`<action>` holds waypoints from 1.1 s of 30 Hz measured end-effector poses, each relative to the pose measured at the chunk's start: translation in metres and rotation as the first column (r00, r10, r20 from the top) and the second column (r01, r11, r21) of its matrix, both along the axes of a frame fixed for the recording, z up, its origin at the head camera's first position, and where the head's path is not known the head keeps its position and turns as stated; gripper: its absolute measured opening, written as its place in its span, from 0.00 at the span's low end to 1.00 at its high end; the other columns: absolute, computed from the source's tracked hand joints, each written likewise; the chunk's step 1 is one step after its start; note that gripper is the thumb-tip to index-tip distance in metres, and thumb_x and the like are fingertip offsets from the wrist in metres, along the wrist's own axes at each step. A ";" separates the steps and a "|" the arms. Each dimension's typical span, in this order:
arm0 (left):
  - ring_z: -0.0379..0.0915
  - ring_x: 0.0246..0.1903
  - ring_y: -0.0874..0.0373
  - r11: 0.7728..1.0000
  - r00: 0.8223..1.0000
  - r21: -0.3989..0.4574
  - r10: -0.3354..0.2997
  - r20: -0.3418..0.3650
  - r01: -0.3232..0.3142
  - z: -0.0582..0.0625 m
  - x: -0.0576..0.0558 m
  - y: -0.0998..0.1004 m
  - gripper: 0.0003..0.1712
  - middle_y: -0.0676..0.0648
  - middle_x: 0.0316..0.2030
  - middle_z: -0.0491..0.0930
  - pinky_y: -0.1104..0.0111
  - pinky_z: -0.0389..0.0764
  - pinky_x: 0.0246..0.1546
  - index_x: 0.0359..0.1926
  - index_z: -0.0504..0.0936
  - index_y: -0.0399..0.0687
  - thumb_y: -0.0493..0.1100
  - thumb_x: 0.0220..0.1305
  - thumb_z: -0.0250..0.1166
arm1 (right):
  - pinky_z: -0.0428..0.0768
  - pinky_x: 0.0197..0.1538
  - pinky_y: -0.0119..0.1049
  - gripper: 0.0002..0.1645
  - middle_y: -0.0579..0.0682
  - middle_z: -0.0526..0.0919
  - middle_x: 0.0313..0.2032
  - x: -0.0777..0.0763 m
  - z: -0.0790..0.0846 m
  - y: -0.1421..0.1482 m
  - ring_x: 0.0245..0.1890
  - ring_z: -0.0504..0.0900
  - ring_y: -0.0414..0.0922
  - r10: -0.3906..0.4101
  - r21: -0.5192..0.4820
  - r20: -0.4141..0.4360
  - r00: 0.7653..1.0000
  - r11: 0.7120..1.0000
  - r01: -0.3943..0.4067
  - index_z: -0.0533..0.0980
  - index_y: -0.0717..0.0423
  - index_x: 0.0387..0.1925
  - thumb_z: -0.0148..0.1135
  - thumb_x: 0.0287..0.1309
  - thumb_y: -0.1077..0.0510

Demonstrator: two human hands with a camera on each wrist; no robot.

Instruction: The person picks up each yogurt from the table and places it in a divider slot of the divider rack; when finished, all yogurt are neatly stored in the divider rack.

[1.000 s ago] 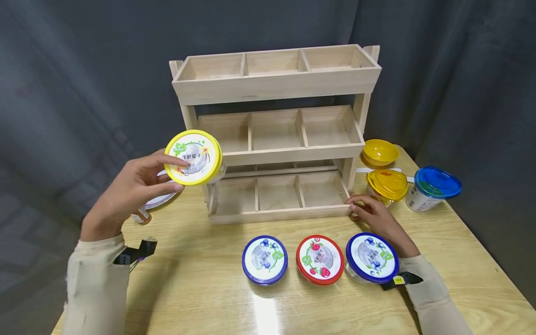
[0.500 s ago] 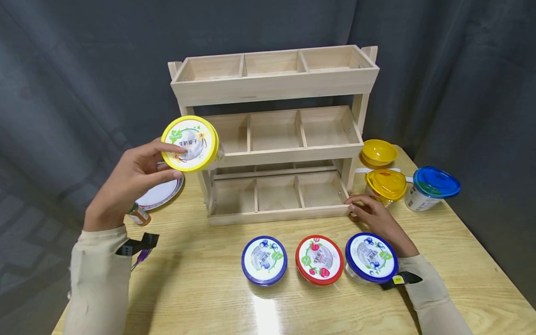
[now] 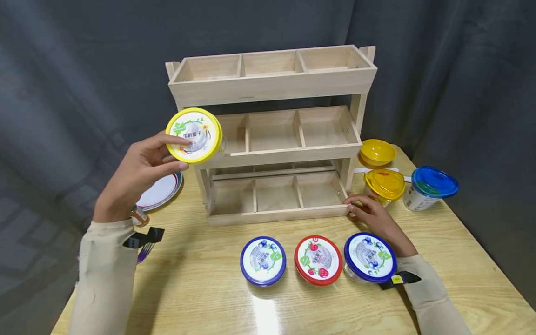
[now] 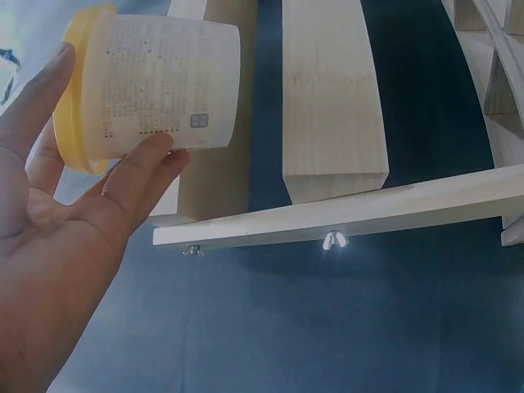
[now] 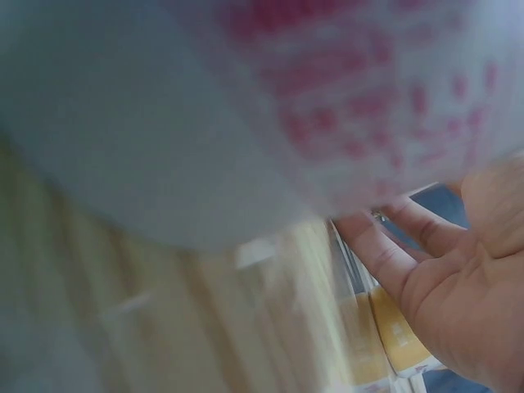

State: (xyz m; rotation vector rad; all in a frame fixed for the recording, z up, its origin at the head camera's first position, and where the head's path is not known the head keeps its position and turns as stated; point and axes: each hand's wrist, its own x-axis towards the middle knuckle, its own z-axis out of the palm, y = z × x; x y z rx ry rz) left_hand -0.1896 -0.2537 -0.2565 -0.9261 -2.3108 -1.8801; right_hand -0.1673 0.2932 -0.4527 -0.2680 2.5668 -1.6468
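Observation:
My left hand (image 3: 142, 170) grips a tub with a yellow lid (image 3: 194, 135), raised in front of the left end of a three-tier wooden rack (image 3: 268, 156). One finger lies across its lid. The left wrist view shows the tub's pale printed side (image 4: 172, 82) beside the rack's end. At the rack's lower right corner, my right hand (image 3: 374, 221) holds the bottom tier's edge with finger and thumb. In the right wrist view, a close, blurred tub (image 5: 344, 106) hides the fingertips. Two blue-lidded tubs, left (image 3: 263, 261) and right (image 3: 370, 257), flank a red-lidded tub (image 3: 318, 259).
Right of the rack are a yellow bowl (image 3: 378, 152), a yellow-lidded container (image 3: 384, 184) and a blue-lidded container (image 3: 434, 182). At left lie a plate (image 3: 161, 191), a small jar (image 3: 139, 216) and a purple fork (image 3: 144, 252). Dark curtains (image 3: 268, 23) hang behind.
My left hand has lifted the yellow-lidded tub higher, then shifted it slightly right, uncovering more of the plate and fork. My right hand stays at the rack's corner.

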 end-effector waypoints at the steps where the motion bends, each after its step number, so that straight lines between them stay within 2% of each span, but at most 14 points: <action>1: 0.81 0.58 0.57 1.000 1.000 0.001 -0.001 -0.001 0.001 0.000 -0.001 0.000 0.27 0.38 0.65 0.74 0.72 0.83 0.57 0.67 0.82 0.34 0.20 0.69 0.68 | 0.86 0.54 0.31 0.20 0.68 0.69 0.71 0.000 0.000 0.000 0.58 0.82 0.60 0.000 0.001 0.001 1.000 1.000 0.000 0.76 0.69 0.66 0.56 0.85 0.59; 13: 0.79 0.63 0.57 1.000 1.000 0.027 0.006 -0.007 -0.006 -0.008 -0.012 0.003 0.27 0.39 0.71 0.71 0.71 0.82 0.59 0.67 0.82 0.33 0.20 0.68 0.68 | 0.86 0.55 0.31 0.20 0.67 0.68 0.71 0.001 0.001 -0.002 0.62 0.79 0.66 -0.009 0.007 0.021 1.000 1.000 0.009 0.76 0.67 0.67 0.56 0.84 0.59; 18: 0.78 0.62 0.56 1.000 1.000 0.025 0.018 -0.008 -0.017 -0.009 -0.016 0.007 0.27 0.39 0.71 0.70 0.70 0.82 0.60 0.66 0.83 0.33 0.20 0.68 0.68 | 0.86 0.54 0.32 0.20 0.68 0.67 0.72 0.001 0.001 -0.002 0.61 0.80 0.65 -0.002 -0.005 0.010 1.000 1.000 0.002 0.76 0.68 0.67 0.56 0.84 0.59; 25: 0.79 0.61 0.56 0.999 0.999 0.010 0.040 -0.016 -0.039 -0.009 -0.018 0.011 0.27 0.41 0.70 0.71 0.72 0.82 0.59 0.66 0.84 0.37 0.20 0.68 0.68 | 0.87 0.54 0.33 0.19 0.68 0.68 0.72 0.000 0.000 -0.001 0.58 0.82 0.58 0.004 -0.022 0.003 1.000 1.000 -0.004 0.76 0.69 0.66 0.56 0.84 0.61; 33: 0.78 0.62 0.55 0.999 0.999 0.015 0.038 -0.019 -0.037 -0.010 -0.021 0.014 0.26 0.41 0.72 0.70 0.72 0.82 0.60 0.66 0.84 0.37 0.21 0.69 0.68 | 0.86 0.53 0.31 0.19 0.69 0.67 0.72 0.002 0.001 -0.002 0.58 0.82 0.61 0.004 -0.012 -0.012 1.000 1.000 -0.004 0.76 0.69 0.65 0.56 0.84 0.61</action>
